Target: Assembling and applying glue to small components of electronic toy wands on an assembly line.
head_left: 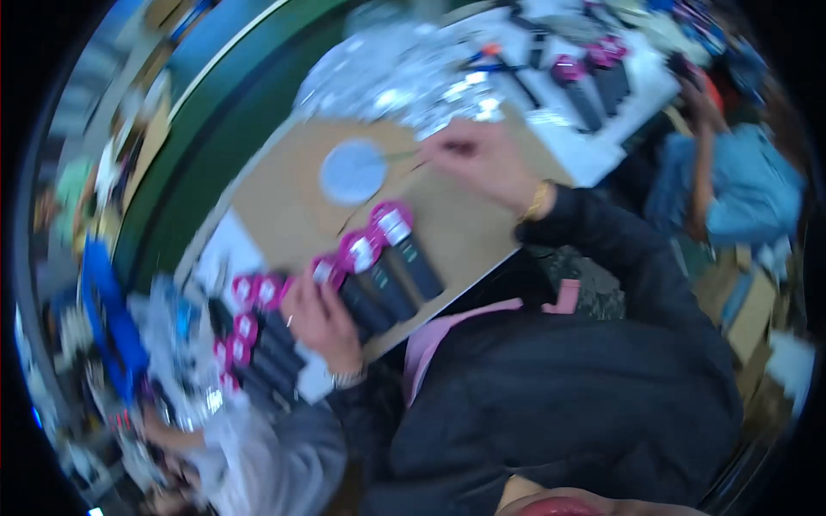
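My left hand (320,328) lies over a row of black handheld devices with round magenta heads, its fingers stretched out and apart near one magenta head (328,272). Just right of it, two more such devices (416,265) lie side by side on a brown cardboard sheet (469,219), pale labels on their heads. Over the sheet's far right part, my right hand (482,159) has its fingers drawn together. Motion blur hides what is between them. A thin greenish strip (400,156) runs between those fingers and a white round disc (354,172) on the cardboard.
Clear plastic bags (400,73) are heaped behind the cardboard. More magenta-headed devices (578,90) lie at the far right. A dark green belt (206,129) curves along the left. One person in blue (748,185) is at right, another in pale clothing (258,456) at lower left.
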`<state>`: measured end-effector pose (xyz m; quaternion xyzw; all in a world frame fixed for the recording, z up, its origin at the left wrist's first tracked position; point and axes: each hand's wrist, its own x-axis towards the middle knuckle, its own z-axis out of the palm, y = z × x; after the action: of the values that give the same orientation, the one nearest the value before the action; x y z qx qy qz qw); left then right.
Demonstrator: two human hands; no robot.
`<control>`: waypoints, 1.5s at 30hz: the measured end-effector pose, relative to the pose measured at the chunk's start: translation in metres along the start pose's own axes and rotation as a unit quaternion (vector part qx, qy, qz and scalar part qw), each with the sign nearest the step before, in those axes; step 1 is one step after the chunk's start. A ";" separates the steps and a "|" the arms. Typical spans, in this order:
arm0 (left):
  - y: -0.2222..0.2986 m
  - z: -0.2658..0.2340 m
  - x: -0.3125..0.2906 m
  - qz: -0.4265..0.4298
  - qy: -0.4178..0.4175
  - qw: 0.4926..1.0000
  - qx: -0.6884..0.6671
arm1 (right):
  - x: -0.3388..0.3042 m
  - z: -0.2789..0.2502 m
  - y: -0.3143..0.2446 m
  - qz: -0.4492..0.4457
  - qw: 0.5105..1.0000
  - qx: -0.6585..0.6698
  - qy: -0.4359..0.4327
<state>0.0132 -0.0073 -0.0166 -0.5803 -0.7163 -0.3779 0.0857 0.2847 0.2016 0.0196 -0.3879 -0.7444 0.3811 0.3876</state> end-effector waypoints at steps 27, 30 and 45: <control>-0.006 -0.019 0.006 -0.009 -0.038 0.998 -0.059 | 0.040 0.047 0.019 -0.066 0.992 -0.102 -0.043; -0.005 -0.021 0.004 -0.011 -0.037 0.996 -0.081 | 0.041 0.049 0.021 -0.073 0.991 -0.109 -0.039; -0.003 -0.027 -0.007 -0.017 -0.052 0.994 -0.096 | 0.047 0.043 0.027 0.105 0.985 -0.050 -0.127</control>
<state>0.0041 -0.0295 -0.0030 -0.5929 -0.6898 -0.4153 -0.0142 0.2364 0.2425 -0.0083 -0.4312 -0.7611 0.4276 0.2278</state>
